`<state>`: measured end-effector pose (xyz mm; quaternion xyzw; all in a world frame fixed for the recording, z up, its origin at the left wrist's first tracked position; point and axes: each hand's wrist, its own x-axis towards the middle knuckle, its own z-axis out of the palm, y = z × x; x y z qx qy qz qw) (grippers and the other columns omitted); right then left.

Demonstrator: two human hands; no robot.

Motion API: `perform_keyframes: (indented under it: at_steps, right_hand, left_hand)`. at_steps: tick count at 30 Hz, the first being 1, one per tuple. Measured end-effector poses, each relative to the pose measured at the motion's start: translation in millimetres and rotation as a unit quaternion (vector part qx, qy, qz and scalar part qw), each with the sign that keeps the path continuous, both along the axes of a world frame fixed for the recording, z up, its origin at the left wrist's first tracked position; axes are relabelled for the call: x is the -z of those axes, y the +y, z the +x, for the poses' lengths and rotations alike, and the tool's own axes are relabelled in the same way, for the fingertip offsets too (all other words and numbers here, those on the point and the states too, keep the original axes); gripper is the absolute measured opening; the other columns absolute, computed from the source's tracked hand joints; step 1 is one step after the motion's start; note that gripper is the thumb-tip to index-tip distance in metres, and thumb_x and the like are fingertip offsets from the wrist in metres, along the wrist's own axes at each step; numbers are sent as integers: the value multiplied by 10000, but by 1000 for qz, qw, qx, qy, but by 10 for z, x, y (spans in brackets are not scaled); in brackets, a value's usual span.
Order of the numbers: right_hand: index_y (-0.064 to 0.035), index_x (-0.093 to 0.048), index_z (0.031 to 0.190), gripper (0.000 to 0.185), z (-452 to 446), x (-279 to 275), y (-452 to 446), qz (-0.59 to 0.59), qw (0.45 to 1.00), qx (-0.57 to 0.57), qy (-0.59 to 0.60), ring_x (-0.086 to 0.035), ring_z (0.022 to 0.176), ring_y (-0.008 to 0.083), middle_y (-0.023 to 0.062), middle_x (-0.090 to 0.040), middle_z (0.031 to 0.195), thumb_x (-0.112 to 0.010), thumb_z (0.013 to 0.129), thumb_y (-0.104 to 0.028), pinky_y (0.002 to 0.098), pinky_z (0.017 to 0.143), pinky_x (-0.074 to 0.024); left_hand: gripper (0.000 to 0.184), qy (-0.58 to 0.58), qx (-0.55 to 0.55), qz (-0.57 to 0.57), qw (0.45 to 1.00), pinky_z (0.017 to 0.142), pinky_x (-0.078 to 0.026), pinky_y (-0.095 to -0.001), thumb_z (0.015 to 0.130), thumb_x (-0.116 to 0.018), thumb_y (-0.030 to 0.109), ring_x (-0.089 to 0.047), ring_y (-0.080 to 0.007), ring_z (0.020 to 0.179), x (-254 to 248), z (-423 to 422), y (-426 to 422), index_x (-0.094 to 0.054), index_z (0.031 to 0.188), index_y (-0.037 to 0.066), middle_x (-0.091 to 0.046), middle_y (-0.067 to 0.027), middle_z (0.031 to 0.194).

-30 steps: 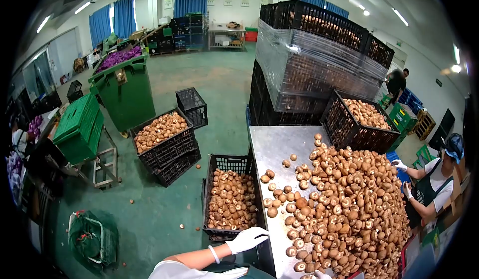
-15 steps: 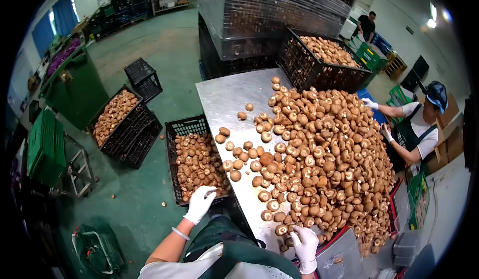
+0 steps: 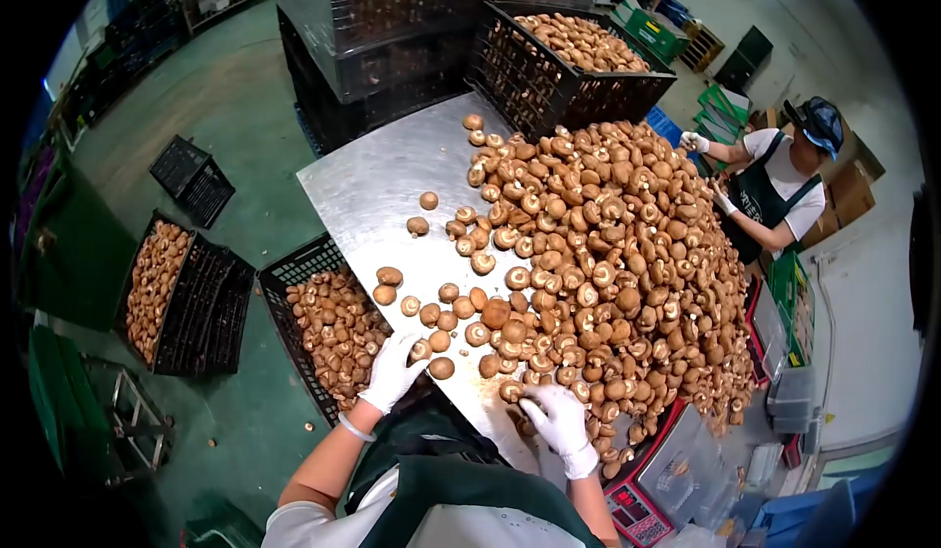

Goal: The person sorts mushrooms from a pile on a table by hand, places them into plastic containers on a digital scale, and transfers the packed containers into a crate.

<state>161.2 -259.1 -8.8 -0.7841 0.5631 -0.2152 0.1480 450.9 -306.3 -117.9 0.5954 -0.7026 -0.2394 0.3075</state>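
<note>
My left hand (image 3: 394, 373), in a white glove, is at the table's left edge with its fingers closed round a brown mushroom (image 3: 420, 350). Another mushroom (image 3: 441, 368) lies just to its right. At the near edge of a large mushroom pile (image 3: 618, 264), my gloved right hand (image 3: 559, 424) has its thumb and fingers apart. A mushroom (image 3: 511, 390) sits by those fingertips; what lies under the palm is hidden. Below the table's left side, a black crate (image 3: 277, 295) holds many mushrooms, partly covered by my left hand and forearm.
The metal table (image 3: 363, 180) carries several loose mushrooms left of the pile. A full black crate (image 3: 534, 77) stands at its far end, before wrapped stacked crates (image 3: 392, 38). Another person (image 3: 769, 190) works at the right. A red scale (image 3: 637, 517) is near my right forearm.
My left hand has moved from above the crate to the table edge and closed on a mushroom. My right hand has shifted along the pile's near edge. The view has turned right.
</note>
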Motion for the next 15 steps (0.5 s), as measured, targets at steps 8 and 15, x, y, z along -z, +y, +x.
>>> perform_keyframes:
  at_steps: [8,15]
  right_hand:
    - [-104,-551,1248,496,590,415,-1037,-65,994,53,69,-566,1055,311,113,-569,1208,-699,791,-231,399,874,-473]
    - [-86,-653,1036,262,630,637,-1336,-67,992,71,74,-599,817,296,102,-616,876,-666,780,-140,411,716,-467]
  left_hand:
    - [391,688,-42,347,637,872,-516,-336,976,-462,271,-622,-256,1058,83,398,-215,-506,1263,10,-613,-162,1165]
    - [419,738,-38,306,601,877,-530,-381,1000,-422,358,-629,-273,1000,-180,704,-213,-524,1193,1,-627,-171,1124]
